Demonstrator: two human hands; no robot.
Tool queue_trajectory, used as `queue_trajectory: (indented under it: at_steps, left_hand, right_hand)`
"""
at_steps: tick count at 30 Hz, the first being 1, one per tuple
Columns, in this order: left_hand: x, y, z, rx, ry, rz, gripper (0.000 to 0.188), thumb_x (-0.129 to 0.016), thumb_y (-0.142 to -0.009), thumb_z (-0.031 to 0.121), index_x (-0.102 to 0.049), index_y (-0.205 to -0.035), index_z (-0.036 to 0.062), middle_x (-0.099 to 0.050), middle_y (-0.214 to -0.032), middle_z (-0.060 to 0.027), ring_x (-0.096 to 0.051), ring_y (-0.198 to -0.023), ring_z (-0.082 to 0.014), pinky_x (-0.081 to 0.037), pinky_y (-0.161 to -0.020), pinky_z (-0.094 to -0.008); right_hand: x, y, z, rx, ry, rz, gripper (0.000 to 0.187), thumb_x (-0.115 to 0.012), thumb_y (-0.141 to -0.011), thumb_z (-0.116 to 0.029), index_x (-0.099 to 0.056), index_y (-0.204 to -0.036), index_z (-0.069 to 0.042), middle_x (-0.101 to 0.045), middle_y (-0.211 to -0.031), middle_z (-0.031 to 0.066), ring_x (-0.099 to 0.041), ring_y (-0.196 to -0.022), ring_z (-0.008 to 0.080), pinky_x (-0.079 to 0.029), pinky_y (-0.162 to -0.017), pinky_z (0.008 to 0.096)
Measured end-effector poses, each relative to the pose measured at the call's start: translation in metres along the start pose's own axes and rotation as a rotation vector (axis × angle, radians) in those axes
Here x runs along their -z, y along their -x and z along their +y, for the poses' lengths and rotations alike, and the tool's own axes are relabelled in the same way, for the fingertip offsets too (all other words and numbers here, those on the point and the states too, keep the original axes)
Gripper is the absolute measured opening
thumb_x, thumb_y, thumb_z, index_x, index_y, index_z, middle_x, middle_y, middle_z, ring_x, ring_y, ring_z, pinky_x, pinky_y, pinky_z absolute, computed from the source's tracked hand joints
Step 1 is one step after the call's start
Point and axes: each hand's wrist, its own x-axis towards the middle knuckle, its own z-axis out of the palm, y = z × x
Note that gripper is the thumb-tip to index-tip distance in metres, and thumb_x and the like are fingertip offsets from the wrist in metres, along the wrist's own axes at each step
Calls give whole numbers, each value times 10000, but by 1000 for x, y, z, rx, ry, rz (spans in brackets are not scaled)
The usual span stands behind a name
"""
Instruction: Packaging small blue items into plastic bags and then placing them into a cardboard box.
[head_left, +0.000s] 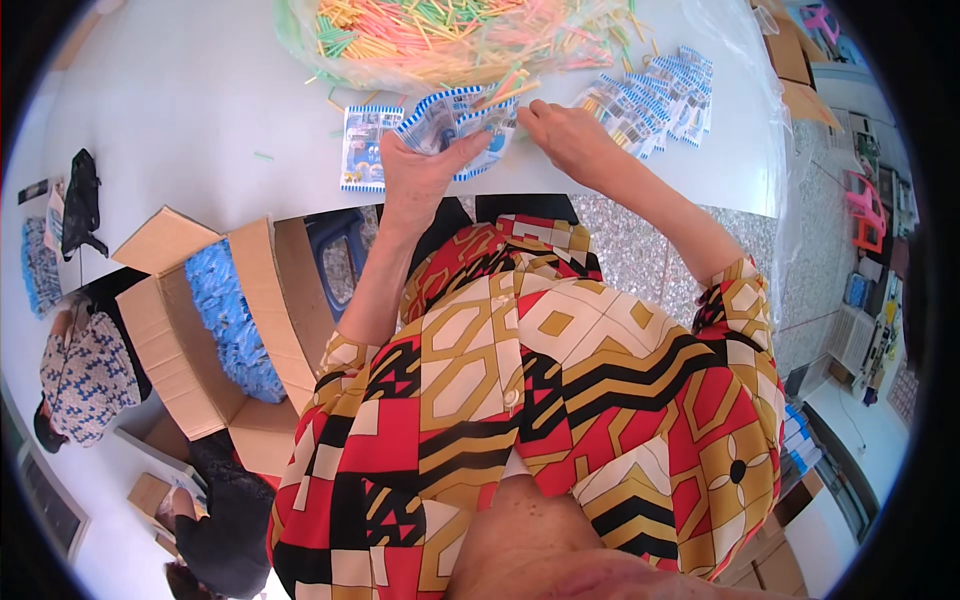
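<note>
My left hand is closed around a blue-and-white plastic packet, thumb across its front. Several thin coloured sticks poke up at the packet's top right. Just to the right, my right hand has its fingers pinched together by the packet's edge; what they hold, if anything, is hidden. Another blue-and-white packet lies flat left of my left hand. Beyond my right hand is an overlapping row of packets, some with sticks showing inside.
A large clear bag of pink, green, yellow and orange sticks lies at the table's far side, with loose sticks around it. An open cardboard box of blue packets stands at the left. Two other people are at the far left. Clear plastic sheeting hangs over the right edge.
</note>
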Motion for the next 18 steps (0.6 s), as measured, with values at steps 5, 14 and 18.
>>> queue_trajectory:
  at_steps: [5, 14, 18]
  left_hand:
    - [2, 0, 1, 33, -44, -23, 360, -720, -731, -20, -605, -1071, -35, -650, -952, -66, -614, -824, -111, -513, -754, -257]
    - [0, -1, 2, -5, -93, -12, 258, -698, -755, 2, -659, -1010, -15, -659, -874, -18, -578, -756, -58, -478, -697, -215]
    - [-1, -1, -2, -26, -92, -28, 253, -696, -757, 2, -666, -1008, -2, -654, -849, 0, -561, -735, -47, -463, -669, -198]
  right_hand:
    - [-2, -4, -3, 3, 77, -37, 262, -577, -705, 8, -480, -949, 16, -524, -881, 135, -588, -842, 290, -510, -636, 374]
    - [54, 3, 18, -181, -702, 320, 136, -562, -817, -4, -602, -947, 8, -628, -796, 73, -624, -675, 130, -501, -630, 243]
    - [102, 7, 15, -251, -1235, 478, 115, -602, -840, -17, -621, -954, -12, -635, -780, 46, -600, -686, 72, -494, -634, 214]
